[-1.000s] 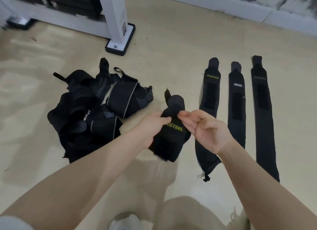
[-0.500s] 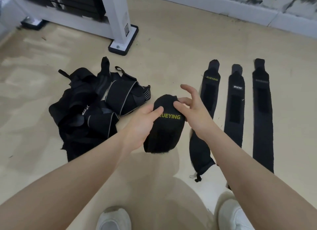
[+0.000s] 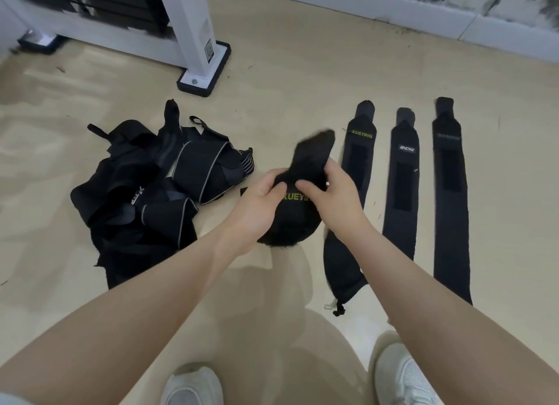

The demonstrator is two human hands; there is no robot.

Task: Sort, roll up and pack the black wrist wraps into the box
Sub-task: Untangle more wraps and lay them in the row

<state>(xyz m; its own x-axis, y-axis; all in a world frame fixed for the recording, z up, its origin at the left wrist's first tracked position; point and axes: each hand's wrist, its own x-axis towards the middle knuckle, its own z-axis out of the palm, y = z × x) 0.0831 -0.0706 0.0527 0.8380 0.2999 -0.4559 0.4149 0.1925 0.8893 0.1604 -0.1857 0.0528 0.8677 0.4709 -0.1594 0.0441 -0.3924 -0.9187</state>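
Pinching a folded black wrist wrap [image 3: 298, 214] in both grips, left hand [image 3: 257, 209] and right hand [image 3: 334, 197], pile [image 3: 151, 193] at 9 o'clock.

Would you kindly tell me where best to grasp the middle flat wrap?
Probably pinch the narrow tab at the far end of the middle flat wrap, coming from above: it lies flat on the floor, apart from its neighbours, and rolling starts from an end.
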